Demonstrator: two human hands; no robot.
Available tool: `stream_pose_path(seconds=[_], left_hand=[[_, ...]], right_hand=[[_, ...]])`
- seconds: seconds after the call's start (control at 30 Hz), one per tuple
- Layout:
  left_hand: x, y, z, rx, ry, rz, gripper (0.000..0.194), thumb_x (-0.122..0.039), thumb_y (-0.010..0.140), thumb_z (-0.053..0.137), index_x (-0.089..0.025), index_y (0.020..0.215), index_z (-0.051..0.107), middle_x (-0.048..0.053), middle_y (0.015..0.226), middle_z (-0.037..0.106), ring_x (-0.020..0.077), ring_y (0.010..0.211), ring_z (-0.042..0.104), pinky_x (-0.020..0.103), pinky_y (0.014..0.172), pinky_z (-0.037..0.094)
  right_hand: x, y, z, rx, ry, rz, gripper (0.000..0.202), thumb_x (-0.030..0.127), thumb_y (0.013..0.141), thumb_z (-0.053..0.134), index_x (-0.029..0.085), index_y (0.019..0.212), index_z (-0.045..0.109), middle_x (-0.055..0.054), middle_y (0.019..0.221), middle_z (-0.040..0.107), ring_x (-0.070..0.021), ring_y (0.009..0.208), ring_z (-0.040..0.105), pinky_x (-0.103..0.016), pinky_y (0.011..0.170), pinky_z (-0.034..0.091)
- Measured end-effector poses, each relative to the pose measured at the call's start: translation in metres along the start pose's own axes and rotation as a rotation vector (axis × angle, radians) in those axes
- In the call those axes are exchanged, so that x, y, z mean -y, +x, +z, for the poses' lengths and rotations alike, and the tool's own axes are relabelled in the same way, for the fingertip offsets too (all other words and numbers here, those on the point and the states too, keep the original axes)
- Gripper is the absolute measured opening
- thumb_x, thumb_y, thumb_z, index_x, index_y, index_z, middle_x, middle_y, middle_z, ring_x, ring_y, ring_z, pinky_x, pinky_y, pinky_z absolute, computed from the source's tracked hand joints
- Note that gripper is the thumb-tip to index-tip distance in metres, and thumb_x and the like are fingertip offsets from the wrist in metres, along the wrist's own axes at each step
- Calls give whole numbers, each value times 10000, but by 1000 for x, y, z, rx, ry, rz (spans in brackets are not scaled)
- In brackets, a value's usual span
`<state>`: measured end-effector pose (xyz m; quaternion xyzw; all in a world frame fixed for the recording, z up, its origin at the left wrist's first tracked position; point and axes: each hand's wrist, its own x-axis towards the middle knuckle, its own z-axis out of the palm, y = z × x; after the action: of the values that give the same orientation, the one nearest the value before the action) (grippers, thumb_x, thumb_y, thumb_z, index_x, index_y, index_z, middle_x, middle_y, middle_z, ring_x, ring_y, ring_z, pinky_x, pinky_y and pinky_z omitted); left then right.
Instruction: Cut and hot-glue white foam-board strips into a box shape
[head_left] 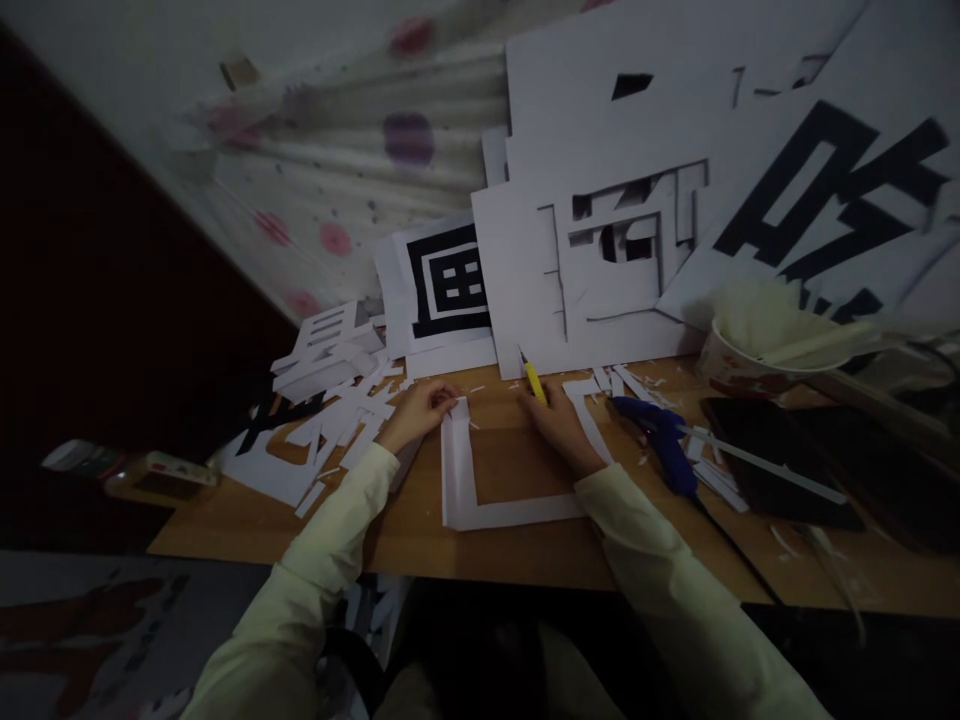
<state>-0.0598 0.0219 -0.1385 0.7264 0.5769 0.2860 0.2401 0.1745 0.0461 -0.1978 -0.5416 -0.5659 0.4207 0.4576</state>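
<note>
In the head view, a white U-shaped board piece lies on the wooden table, with a raised strip along its left side. My left hand has its fingers pinched at the top end of that left side. A yellow craft knife is gripped in my right hand, its blade pointing up and away from me. The right hand is over the inside of the U, near its right side. Small white offcuts are scattered beyond both hands.
White cut paper pieces pile up on the left, near a bottle. To the right lie a blue glue gun with its cord, a dark flat device and a bowl of glue sticks. Cut-out boards lean at the back.
</note>
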Motion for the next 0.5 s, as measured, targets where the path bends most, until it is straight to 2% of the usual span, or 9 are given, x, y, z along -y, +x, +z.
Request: stream_pose_path(seconds=[0.2, 0.5], left_hand=[[-2, 2, -7, 67, 46, -54, 26, -192, 752, 588, -181, 776, 585, 2, 733, 658, 153, 686, 624, 255, 644, 472], [-9, 10, -17, 180, 117, -78, 35, -162, 727, 597, -192, 744, 596, -7, 689, 648, 150, 658, 610, 242, 602, 436]], right_hand=[[1, 0, 0, -1, -4, 5, 347, 429, 759, 592, 180, 997, 634, -73, 942, 696, -247, 899, 611, -380, 815, 467], [1, 0, -1, 1, -55, 40, 414, 485, 745, 571, 160, 994, 633, -90, 931, 675, -254, 849, 601, -396, 792, 463]])
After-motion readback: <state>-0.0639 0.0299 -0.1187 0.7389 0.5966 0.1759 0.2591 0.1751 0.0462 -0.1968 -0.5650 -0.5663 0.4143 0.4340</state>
